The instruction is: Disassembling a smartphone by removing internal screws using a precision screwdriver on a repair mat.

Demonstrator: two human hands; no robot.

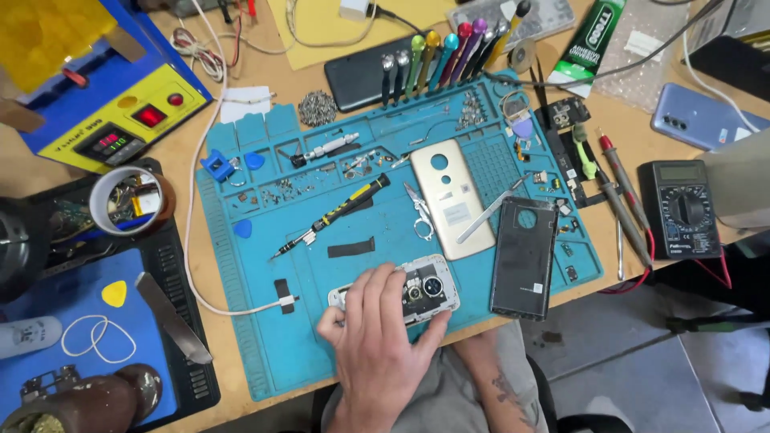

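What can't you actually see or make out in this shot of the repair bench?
- Lower part of the opened phone, head view: covered by the one hand in view.
- The other hand: not in view.
- Tiny screws in the blue mat's trays: too small to tell apart.
- Multimeter: right side hidden by a blurred grey shape.
- Brown round object, bottom left: cut off by the edge.

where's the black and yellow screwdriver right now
In the head view, the black and yellow screwdriver lies diagonally mid-left on the blue repair mat, left of the gold back cover, above the left hand.
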